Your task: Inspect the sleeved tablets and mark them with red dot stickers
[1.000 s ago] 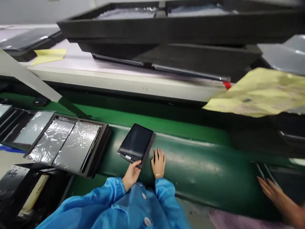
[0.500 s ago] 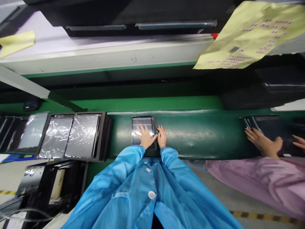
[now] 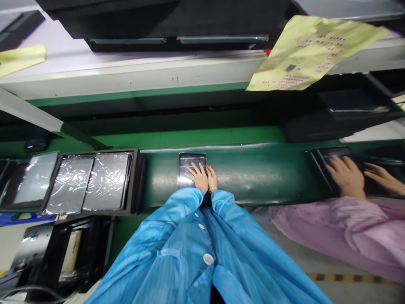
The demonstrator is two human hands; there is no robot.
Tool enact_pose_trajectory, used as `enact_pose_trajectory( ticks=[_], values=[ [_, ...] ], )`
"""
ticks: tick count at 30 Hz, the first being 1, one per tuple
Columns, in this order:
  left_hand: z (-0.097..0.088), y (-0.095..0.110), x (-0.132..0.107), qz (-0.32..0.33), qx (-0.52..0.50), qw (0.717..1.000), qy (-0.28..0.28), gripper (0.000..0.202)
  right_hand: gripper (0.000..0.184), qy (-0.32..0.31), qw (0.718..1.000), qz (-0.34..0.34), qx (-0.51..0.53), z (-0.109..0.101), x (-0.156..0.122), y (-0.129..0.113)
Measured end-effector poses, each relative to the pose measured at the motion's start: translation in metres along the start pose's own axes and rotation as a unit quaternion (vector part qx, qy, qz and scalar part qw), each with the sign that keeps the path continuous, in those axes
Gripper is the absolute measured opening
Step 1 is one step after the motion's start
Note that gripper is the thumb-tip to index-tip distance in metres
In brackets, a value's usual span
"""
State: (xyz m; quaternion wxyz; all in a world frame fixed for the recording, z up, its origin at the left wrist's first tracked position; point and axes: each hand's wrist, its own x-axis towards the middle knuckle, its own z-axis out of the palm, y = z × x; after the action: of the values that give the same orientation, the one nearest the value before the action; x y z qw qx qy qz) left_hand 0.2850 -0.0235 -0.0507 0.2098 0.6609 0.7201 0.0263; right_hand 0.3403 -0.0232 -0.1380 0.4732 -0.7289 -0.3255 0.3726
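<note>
A dark tablet-like panel (image 3: 186, 165) lies flat on the dark green conveyor belt (image 3: 253, 173) straight ahead of me. My left hand (image 3: 198, 176) rests flat on the panel's near right part with its fingers spread, open. My right hand (image 3: 211, 178) lies beside it at the panel's right edge, fingers stretched out on the belt. Both my arms are in blue coat sleeves.
A black tray (image 3: 137, 179) with film-wrapped panels sits on the belt to the left. At the right, another person in a pink coat has two hands (image 3: 346, 175) on a black tray. A yellow sheet (image 3: 308, 52) hangs from the shelf above; black trays (image 3: 158, 17) are stacked there.
One second ago my left hand held the panel tilted by its near edge. The panel was then laid flat on the belt, and my left hand now presses flat on it.
</note>
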Motion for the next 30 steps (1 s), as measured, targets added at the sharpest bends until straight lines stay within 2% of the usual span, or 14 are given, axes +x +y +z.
enact_pose_trajectory(
  ticks=[4,6,8,11,14,18,20,22,24,26,28,30],
  values=[
    [-0.011,-0.004,-0.008,0.035,-0.02,0.999,-0.03,0.067,0.035,-0.025,1.0,0.0,-0.002,-0.01,0.0,0.0],
    [-0.022,-0.008,-0.016,0.055,-0.035,0.997,-0.044,0.078,0.035,-0.034,0.999,0.0,-0.003,-0.012,-0.001,0.0],
    [-0.037,-0.014,-0.025,0.074,-0.057,0.994,-0.053,0.089,0.035,-0.045,0.999,-0.002,-0.003,-0.013,-0.001,-0.001],
    [-0.07,-0.032,-0.03,0.09,-0.107,0.989,-0.046,0.088,0.034,-0.07,0.998,-0.012,0.0,-0.017,0.001,-0.007],
    [-0.113,-0.07,-0.018,0.066,-0.171,0.983,-0.011,0.088,0.035,-0.101,0.995,-0.023,0.006,-0.025,0.006,-0.019],
    [-0.168,-0.136,-0.002,-0.026,-0.25,0.966,0.06,0.07,0.036,-0.125,0.991,-0.046,0.017,-0.041,0.004,-0.045],
    [-0.19,-0.161,-0.009,-0.055,-0.286,0.952,0.095,0.064,0.039,-0.131,0.989,-0.066,0.029,-0.05,-0.005,-0.063],
    [-0.211,-0.176,-0.027,-0.06,-0.316,0.939,0.124,0.063,0.046,-0.147,0.984,-0.084,0.046,-0.057,-0.019,-0.084],
    [-0.231,-0.18,-0.053,-0.046,-0.335,0.93,0.144,0.062,0.059,-0.184,0.976,-0.095,0.069,-0.061,-0.037,-0.109],
    [-0.248,-0.176,-0.081,-0.008,-0.367,0.917,0.158,0.059,0.073,-0.235,0.962,-0.102,0.092,-0.064,-0.057,-0.136],
    [-0.259,-0.164,-0.105,0.031,-0.429,0.886,0.173,0.063,0.086,-0.301,0.941,-0.1,0.117,-0.066,-0.075,-0.165],
    [-0.264,-0.146,-0.124,0.051,-0.497,0.846,0.186,0.076,0.096,-0.352,0.919,-0.09,0.15,-0.069,-0.091,-0.192]
  ],
)
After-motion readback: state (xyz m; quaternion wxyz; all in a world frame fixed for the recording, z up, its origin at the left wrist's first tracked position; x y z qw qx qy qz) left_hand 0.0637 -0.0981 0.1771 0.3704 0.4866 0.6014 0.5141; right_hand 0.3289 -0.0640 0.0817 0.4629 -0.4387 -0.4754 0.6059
